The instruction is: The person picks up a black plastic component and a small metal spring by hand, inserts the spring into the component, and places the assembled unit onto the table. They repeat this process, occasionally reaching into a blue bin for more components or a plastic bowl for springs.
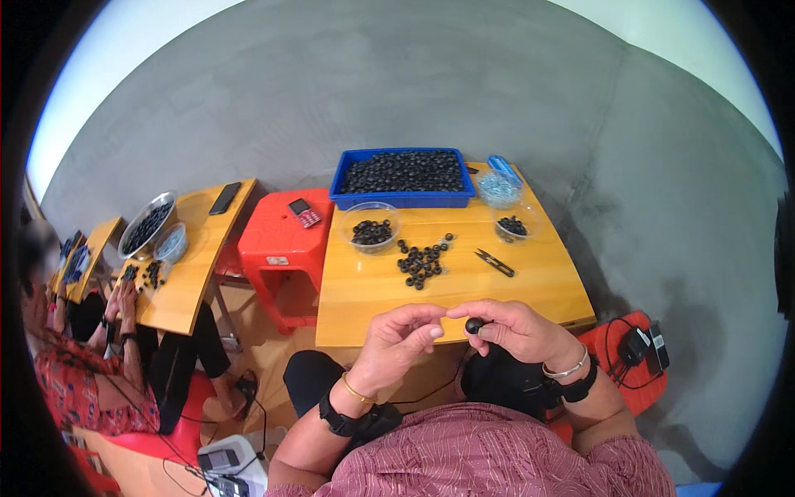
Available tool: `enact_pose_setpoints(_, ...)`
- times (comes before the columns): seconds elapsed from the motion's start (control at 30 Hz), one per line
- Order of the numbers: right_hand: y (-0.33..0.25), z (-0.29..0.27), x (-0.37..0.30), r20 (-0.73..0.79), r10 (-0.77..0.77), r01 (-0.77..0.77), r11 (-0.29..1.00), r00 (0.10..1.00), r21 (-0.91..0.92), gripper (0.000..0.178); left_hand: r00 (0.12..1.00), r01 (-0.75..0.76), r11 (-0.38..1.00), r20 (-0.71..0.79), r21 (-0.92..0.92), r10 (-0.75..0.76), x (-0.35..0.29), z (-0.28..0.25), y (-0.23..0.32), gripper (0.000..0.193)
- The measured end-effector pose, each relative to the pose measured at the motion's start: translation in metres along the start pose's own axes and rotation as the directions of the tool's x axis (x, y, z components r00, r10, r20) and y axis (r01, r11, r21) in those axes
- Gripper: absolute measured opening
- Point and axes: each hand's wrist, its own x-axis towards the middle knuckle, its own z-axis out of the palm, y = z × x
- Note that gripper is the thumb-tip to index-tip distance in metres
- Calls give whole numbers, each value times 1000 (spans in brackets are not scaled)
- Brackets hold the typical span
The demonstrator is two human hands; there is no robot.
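Observation:
A round black bead (474,325) is pinched between the thumb and fingers of my right hand (517,331), just off the table's front edge. My left hand (397,344) is beside it, index finger stretched toward the right fingertips. A gap shows between the left thumb and index finger, and I see nothing held there. On the yellow table (356,306) in front lies a loose pile of black beads (421,265). To its right are small dark thread snips (494,262). Clear bowls stand behind, the left bowl (370,209) and right bowl (530,225) both holding black pieces.
A blue tray (406,200) full of black pieces stands at the back, beside a clear tub of light blue bits (499,190). Left is a red stool (286,236) with a phone (305,213). Another person (108,373) works at a neighbouring table (178,286). A red stool (650,389) with cables stands right.

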Motion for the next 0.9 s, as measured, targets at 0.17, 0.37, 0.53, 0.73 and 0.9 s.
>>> enact_pose_setpoints(0.17, -13, 15, 15, 32, -18, 21, 995, 999, -101, 37, 997, -76, 997, 27, -6, 76, -9, 4, 5, 19)
enact_pose_setpoints(0.37, -16, 17, 30, 63, -147, 156, 971, 987, -180, 35, 999, -42, 998, -18, -55, 42, -9, 0, 7, 17)
enact_pose_setpoints(0.53, 0, 16, 28, -115, -225, 195, 954, 968, -227, 26, 997, -25, 959, -80, -283, 2, -10, -11, 3, 15)
enact_pose_setpoints(0.73, -1, 23, 26, -210, -365, 246, 864, 907, -439, 13, 1000, 2, 926, -19, -379, -10, -11, -11, -1, 15)
enact_pose_setpoints(0.9, 1, 21, 25, -270, -255, 152, 924, 928, -352, 13, 999, 13, 927, -44, -376, -32, -7, -8, -5, 14)
